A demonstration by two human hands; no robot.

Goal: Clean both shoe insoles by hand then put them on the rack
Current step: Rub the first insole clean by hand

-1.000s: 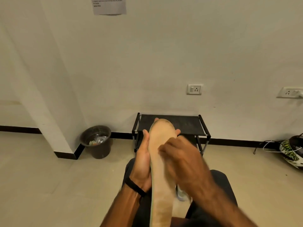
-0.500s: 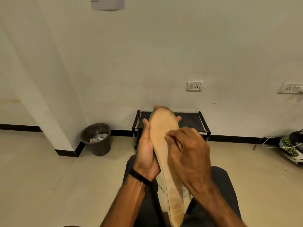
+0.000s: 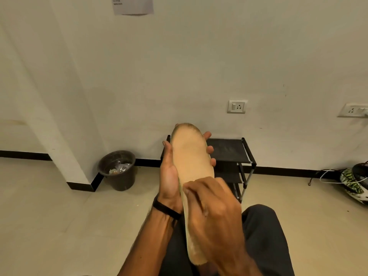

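Closest to the camera, the right hand [image 3: 215, 214] is laid over the lower half of the insole [image 3: 192, 166], its fingers curled down onto the tan surface as if rubbing it; the hand is blurred, so it cannot be told whether anything is pinched. The insole is held upright above the lap, toe end up, by the left hand [image 3: 171, 172], whose thumb runs along the left edge while its fingertips [image 3: 209, 150] wrap round the right edge, closed in a grip on it. A dark band [image 3: 166, 210] is worn on the left wrist. Only one insole is seen, so the task is judged far from finished. A slip is the likely fault from here: the insole is thin and flexible, and a hard stroke from the right hand could bend it or pull it out of the left hand's edge grip and onto the floor. Beyond the hands, the black rack [image 3: 229, 150] stands against the wall, its top shelf bare where it shows, its left part hidden behind the insole. A dark bin [image 3: 119, 170] with rubbish stands near the wall's corner at left, and a helmet [image 3: 355, 184] with a cable lies on the floor at far right; neither blocks the way to the rack.
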